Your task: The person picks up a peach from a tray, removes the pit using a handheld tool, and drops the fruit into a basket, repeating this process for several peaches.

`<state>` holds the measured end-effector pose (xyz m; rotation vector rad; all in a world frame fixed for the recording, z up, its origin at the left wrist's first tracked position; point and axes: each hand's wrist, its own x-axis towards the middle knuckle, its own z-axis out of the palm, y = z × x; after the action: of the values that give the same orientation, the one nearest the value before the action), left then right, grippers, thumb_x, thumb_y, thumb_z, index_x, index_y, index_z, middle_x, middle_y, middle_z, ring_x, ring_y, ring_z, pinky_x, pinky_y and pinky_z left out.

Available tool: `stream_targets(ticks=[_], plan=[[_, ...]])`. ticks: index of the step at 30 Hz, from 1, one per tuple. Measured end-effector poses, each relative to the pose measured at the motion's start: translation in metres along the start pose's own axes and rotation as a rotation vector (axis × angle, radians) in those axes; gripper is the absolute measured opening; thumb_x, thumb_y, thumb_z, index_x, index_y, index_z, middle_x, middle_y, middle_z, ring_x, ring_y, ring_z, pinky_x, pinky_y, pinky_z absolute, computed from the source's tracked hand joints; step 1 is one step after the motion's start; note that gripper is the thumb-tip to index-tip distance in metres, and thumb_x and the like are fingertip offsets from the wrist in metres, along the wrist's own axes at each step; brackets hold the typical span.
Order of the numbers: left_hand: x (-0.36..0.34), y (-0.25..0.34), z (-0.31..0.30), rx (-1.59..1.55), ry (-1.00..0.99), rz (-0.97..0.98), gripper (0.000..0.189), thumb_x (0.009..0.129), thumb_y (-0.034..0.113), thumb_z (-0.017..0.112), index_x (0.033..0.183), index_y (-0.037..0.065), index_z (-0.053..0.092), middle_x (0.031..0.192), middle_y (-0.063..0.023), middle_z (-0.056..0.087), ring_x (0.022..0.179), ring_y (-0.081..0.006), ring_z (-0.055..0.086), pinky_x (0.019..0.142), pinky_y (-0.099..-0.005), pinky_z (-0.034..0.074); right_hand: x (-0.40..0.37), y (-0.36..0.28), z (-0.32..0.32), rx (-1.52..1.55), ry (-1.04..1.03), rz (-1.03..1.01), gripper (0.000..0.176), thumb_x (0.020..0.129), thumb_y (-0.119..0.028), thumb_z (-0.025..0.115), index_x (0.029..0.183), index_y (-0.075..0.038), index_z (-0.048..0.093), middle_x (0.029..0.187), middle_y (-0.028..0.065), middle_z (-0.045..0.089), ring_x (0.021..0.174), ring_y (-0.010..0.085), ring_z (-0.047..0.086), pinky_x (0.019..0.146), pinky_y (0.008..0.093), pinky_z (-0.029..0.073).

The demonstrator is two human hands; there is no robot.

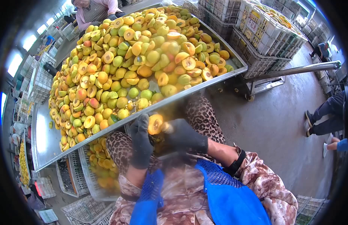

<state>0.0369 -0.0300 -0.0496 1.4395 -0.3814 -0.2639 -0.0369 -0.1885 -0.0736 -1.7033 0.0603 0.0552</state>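
My left hand, in a dark glove, grips a cut yellow peach half whose orange cut face shows, with a brownish hollow in its middle. Close beside it on the right is my right hand, also gloved and smeared by motion. Its fingers are bent together near the fruit, with a small pale blur at their tips that I cannot make out. Both hands are over my lap, just below the rim of a metal table. A big heap of whole and halved yellow-green peaches covers that table.
Below the table's edge, a crate holds more cut fruit, beside another crate. Stacked crates and a metal bar stand at the right. Across the table sits another person. Someone's legs show at far right.
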Motion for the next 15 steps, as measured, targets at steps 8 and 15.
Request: stream_targets(ticks=[8,15], plan=[[-0.005,0.017,0.006,-0.213,-0.086,-0.041,0.039,0.109,0.023,0.047,0.128,-0.006,0.064,0.119,-0.0111,0.069,0.112,-0.0169,0.064,0.101,-0.0308,0.051,0.007,-0.028,0.002,0.164,0.277,-0.237,0.025,0.085,-0.018,0.079,0.102,-0.003,0.070,0.072,0.0069,0.069,0.063,0.0226,0.068,0.057,0.0415,0.052],[-0.001,0.000,-0.020,0.327,-0.044,0.431,0.043,0.112,0.031,0.044,0.138,-0.001,0.054,0.131,-0.0137,0.064,0.121,-0.0240,0.063,0.100,-0.0360,0.056,0.033,-0.047,0.003,-0.344,0.347,-0.403,0.025,0.085,-0.021,0.078,0.101,-0.004,0.068,0.078,0.0189,0.070,0.073,0.0360,0.071,0.063,0.0441,0.055]])
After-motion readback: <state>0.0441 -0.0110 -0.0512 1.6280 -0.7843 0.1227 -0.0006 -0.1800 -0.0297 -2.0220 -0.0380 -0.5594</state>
